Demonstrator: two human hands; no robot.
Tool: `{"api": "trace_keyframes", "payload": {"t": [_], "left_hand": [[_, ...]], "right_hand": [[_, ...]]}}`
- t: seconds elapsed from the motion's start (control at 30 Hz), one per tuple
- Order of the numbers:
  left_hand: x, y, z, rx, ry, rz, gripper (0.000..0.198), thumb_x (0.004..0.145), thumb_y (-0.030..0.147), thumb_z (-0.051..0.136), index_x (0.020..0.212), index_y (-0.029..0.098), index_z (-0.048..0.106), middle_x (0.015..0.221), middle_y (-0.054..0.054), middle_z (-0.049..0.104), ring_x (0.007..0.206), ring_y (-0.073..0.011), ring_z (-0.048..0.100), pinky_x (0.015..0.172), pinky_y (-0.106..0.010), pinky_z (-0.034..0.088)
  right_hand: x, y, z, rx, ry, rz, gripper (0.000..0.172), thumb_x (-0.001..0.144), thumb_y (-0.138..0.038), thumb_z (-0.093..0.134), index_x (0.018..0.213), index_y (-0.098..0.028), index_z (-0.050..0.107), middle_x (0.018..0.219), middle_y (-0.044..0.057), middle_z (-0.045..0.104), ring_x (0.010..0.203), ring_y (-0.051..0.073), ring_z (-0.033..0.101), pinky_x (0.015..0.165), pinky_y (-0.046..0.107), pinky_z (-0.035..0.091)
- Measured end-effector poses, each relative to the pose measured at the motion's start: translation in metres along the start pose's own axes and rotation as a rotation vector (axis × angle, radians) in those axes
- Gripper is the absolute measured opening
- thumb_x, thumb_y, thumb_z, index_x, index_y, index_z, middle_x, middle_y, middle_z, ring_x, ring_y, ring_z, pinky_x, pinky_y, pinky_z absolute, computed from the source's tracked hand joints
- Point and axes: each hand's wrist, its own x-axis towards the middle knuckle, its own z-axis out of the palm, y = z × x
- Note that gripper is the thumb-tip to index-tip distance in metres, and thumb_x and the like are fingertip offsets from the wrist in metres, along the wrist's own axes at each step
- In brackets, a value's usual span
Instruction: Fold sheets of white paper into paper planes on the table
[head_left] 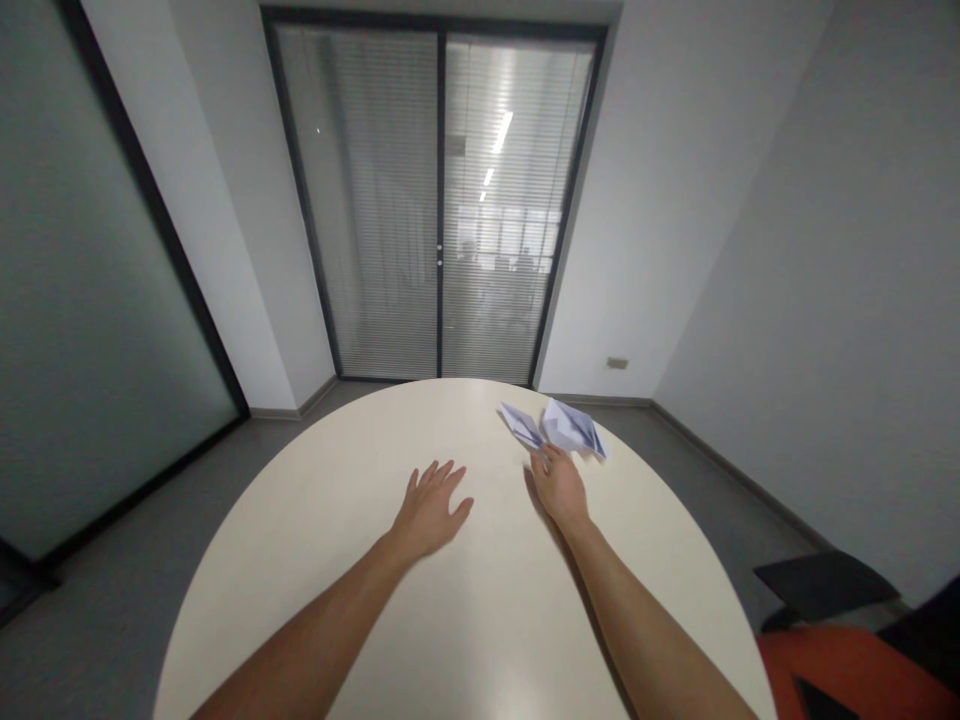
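Observation:
My left hand [433,510] lies on the pale round table [300,560] with its fingers spread and holds nothing. Farther out and to the right, my right hand [561,487] is closed in a pinch on folded white paper [574,428]. The paper fans out past my fingertips in two parts. A narrow pointed part [520,424] leans left, and a wider creased part spreads right toward the table's far edge. My fingers hide where the two parts meet, so I cannot tell whether they are one sheet.
Beyond the table stands a dark-framed glass door [440,200] with blinds. A red and black chair [855,665] is at the lower right, close to the table's edge. A frosted glass panel [97,300] stands on the left. A wall socket [617,363] is low at the back.

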Motion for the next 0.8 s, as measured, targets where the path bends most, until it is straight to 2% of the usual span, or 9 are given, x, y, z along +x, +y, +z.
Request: {"api": "trace_keyframes", "payload": {"t": [0.1,0.2,0.27,0.33,0.43,0.53,0.6,0.7,0.8], "left_hand": [[0.003,0.0,-0.001,-0.147,0.134,-0.021,0.063,0.097,0.04,0.044,0.154,0.019,0.028,0.157,-0.013,0.037,0.145,-0.0282,0.034,0.12,-0.051,0.025],[0.007,0.001,-0.003,-0.33,0.322,-0.09,0.074,0.097,0.041,0.046,0.158,0.02,0.009,0.16,-0.014,0.03,0.143,-0.0258,0.037,0.115,-0.043,0.036],[0.009,0.001,-0.004,-0.368,0.427,-0.111,0.075,0.096,0.042,0.048,0.157,0.022,0.009,0.16,-0.013,0.029,0.143,-0.0258,0.037,0.115,-0.043,0.037],[0.01,0.001,-0.006,-0.336,0.479,-0.084,0.072,0.095,0.039,0.052,0.156,0.023,0.017,0.159,-0.011,0.031,0.144,-0.0258,0.035,0.117,-0.043,0.034],[0.008,0.002,-0.008,-0.31,0.435,-0.057,0.067,0.089,0.033,0.059,0.15,0.025,0.031,0.151,-0.009,0.044,0.133,-0.0251,0.049,0.111,-0.041,0.042],[0.006,0.004,-0.01,-0.344,0.341,-0.061,0.047,0.089,0.033,0.061,0.133,0.024,0.052,0.131,-0.007,0.062,0.106,-0.0216,0.066,0.096,-0.038,0.052],[0.005,0.006,-0.011,-0.383,0.303,-0.05,0.036,0.09,0.036,0.059,0.123,0.024,0.059,0.118,-0.005,0.069,0.094,-0.019,0.069,0.09,-0.035,0.054],[0.006,0.008,-0.012,-0.45,0.249,-0.031,0.037,0.088,0.034,0.06,0.123,0.025,0.059,0.112,-0.003,0.072,0.087,-0.0169,0.07,0.084,-0.03,0.054],[0.009,0.006,-0.014,-0.517,0.172,-0.072,0.032,0.086,0.032,0.06,0.117,0.024,0.063,0.099,-0.002,0.074,0.08,-0.0161,0.071,0.074,-0.027,0.054]], "right_hand": [[0.001,0.001,-0.005,0.214,0.036,0.01,0.048,0.095,-0.043,0.041,0.114,-0.012,0.071,0.119,0.015,0.071,0.11,0.028,0.065,0.099,0.039,0.046],[-0.002,0.001,-0.004,0.4,-0.003,-0.029,0.041,0.09,-0.043,0.049,0.105,-0.014,0.074,0.106,0.012,0.076,0.095,0.027,0.069,0.092,0.038,0.051],[-0.005,-0.001,-0.001,0.48,-0.037,-0.066,0.035,0.085,-0.037,0.053,0.102,-0.015,0.074,0.103,0.011,0.076,0.091,0.025,0.07,0.09,0.038,0.051],[-0.008,-0.003,0.002,0.508,-0.061,-0.085,0.03,0.081,-0.032,0.054,0.098,-0.017,0.074,0.097,0.009,0.076,0.087,0.024,0.069,0.087,0.037,0.052],[-0.013,-0.009,0.004,0.509,-0.07,-0.091,0.024,0.078,-0.03,0.055,0.09,-0.018,0.071,0.088,0.007,0.075,0.08,0.022,0.067,0.08,0.035,0.052],[-0.016,-0.015,0.0,0.504,-0.092,-0.119,0.023,0.079,-0.033,0.057,0.092,-0.018,0.07,0.087,0.006,0.074,0.078,0.022,0.066,0.077,0.034,0.052],[-0.018,-0.019,-0.006,0.469,-0.119,-0.146,0.025,0.082,-0.034,0.058,0.097,-0.019,0.069,0.087,0.006,0.074,0.078,0.021,0.066,0.077,0.033,0.051],[-0.019,-0.023,-0.018,0.37,-0.185,-0.224,0.021,0.086,-0.034,0.056,0.094,-0.021,0.071,0.089,0.005,0.074,0.083,0.021,0.067,0.08,0.033,0.05],[-0.019,-0.026,-0.029,0.335,-0.248,-0.286,0.022,0.089,-0.035,0.053,0.09,-0.023,0.071,0.094,0.004,0.075,0.09,0.022,0.067,0.084,0.033,0.049]]}}
